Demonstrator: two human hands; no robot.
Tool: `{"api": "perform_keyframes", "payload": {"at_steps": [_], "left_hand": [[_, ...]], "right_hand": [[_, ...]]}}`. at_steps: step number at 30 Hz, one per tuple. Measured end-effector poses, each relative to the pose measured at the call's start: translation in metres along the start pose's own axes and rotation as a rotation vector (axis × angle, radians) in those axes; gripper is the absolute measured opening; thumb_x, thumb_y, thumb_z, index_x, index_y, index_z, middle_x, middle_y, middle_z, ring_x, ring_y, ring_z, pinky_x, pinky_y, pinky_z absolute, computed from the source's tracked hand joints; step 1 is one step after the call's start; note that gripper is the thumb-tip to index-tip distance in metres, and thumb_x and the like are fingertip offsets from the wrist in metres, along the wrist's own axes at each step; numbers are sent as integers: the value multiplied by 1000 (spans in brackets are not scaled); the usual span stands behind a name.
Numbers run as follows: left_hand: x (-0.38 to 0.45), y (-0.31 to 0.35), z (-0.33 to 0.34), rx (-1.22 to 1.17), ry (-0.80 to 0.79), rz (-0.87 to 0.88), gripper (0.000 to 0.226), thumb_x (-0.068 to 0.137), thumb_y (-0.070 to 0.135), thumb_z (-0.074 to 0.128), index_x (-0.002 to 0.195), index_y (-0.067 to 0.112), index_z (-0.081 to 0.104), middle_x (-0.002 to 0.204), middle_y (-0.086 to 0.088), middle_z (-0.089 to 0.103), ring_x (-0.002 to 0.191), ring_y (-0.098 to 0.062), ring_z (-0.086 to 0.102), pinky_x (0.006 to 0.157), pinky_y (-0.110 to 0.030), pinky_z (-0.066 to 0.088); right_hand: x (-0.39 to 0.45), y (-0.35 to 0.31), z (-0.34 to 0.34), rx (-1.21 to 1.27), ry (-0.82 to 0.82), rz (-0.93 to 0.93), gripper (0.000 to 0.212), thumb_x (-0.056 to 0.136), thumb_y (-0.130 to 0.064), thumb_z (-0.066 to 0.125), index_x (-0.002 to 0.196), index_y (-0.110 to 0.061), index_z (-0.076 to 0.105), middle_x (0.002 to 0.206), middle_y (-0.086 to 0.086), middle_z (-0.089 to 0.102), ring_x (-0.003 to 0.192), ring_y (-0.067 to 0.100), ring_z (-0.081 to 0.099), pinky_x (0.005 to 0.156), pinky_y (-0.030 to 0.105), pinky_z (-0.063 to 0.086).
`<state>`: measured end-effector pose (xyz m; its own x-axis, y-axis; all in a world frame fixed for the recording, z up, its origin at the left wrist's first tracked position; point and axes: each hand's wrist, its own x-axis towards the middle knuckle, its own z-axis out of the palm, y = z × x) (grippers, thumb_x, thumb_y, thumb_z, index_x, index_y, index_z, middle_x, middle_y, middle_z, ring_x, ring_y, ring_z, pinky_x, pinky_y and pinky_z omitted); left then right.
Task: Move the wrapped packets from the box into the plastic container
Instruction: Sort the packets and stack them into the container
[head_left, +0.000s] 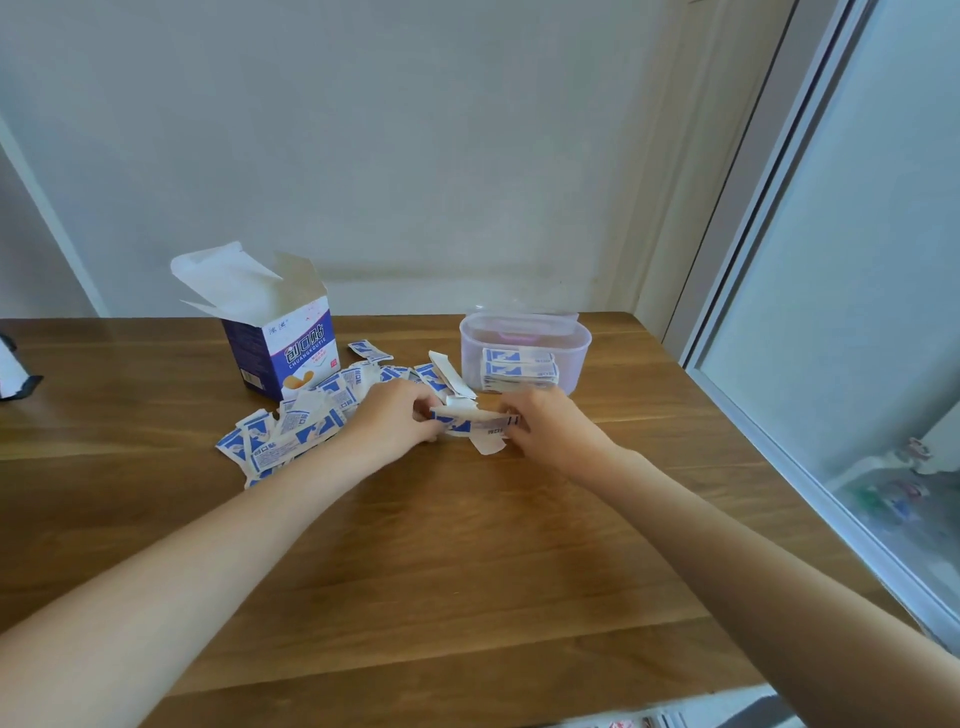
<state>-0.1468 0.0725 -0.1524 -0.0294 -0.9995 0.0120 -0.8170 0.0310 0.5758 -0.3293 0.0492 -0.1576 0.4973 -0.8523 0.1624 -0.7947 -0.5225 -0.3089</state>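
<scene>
A blue and white cardboard box (283, 353) stands open at the back left of the wooden table (415, 571). Several blue and white wrapped packets (291, 431) lie scattered in front of it. The clear plastic container (524, 338) sits at the back right, with a stack of packets (519, 370) inside. Between box and container, my left hand (395, 415) and my right hand (545, 421) grip the two ends of a small bundle of packets (467, 422) just above the table.
A dark and white object (13, 374) lies at the table's left edge. A white wall runs behind the table. A glass sliding door (831, 312) stands along the right side. A loose packet (370, 351) lies behind the pile.
</scene>
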Motion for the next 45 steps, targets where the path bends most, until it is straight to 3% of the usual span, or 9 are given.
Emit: {"api": "perform_keyframes", "payload": {"at_steps": [7,10,15,19,22,30,35,38,45], "left_hand": [[17,16,-24,-357,140,8,5,86,13,64,85,17,61,79,2,67,74,-15,66,81,-32,52],[42,38,-34,-433,213,35,14,88,11,61,101,14,56,85,4,62,65,-11,64,72,-20,53],[76,59,-31,-173,194,85,28,91,16,54,119,13,52,93,3,66,90,-17,62,73,-25,47],[85,64,-23,462,-1,223,26,96,21,41,116,12,54,109,-6,64,99,-24,57,78,-31,42],[88,66,-18,661,36,322,28,97,18,34,111,11,57,101,-7,66,93,-25,59,80,-31,36],[96,72,-15,657,-7,263,34,97,15,28,105,12,61,91,-1,63,96,-20,57,112,-36,14],[103,76,-12,692,-80,189,34,99,18,25,89,15,57,77,3,52,85,-18,48,114,-40,11],[106,80,-4,707,-114,155,29,97,13,25,77,17,46,70,4,45,83,-18,43,112,-41,12],[109,80,3,604,-166,169,34,100,15,26,109,20,58,93,0,50,91,-20,46,82,-34,32]], "right_hand": [[14,-2,-33,245,274,37,16,92,-4,50,107,-6,55,78,15,67,67,24,63,70,36,54],[37,8,-61,311,335,101,10,92,-6,52,101,-8,56,76,10,69,48,2,59,61,27,54],[69,33,-88,171,90,338,22,88,-7,55,108,-5,63,99,13,69,70,14,55,59,22,44],[79,39,-81,8,-159,326,27,87,-7,56,112,-2,64,94,9,59,83,19,49,52,18,37],[86,40,-75,-106,-231,304,28,88,-7,54,114,-1,62,108,13,63,85,20,50,68,26,43],[96,39,-92,-102,-356,344,16,86,-4,52,90,5,66,87,16,68,65,23,57,61,25,50],[86,39,-99,12,-317,381,28,92,-6,42,115,2,56,101,14,70,48,19,57,37,18,35],[78,41,-87,-8,-386,405,32,96,-15,40,124,-2,50,102,12,62,44,15,58,38,20,36],[76,46,-67,85,-417,505,50,100,-35,30,144,-13,27,148,18,32,46,17,63,36,17,43]]}}
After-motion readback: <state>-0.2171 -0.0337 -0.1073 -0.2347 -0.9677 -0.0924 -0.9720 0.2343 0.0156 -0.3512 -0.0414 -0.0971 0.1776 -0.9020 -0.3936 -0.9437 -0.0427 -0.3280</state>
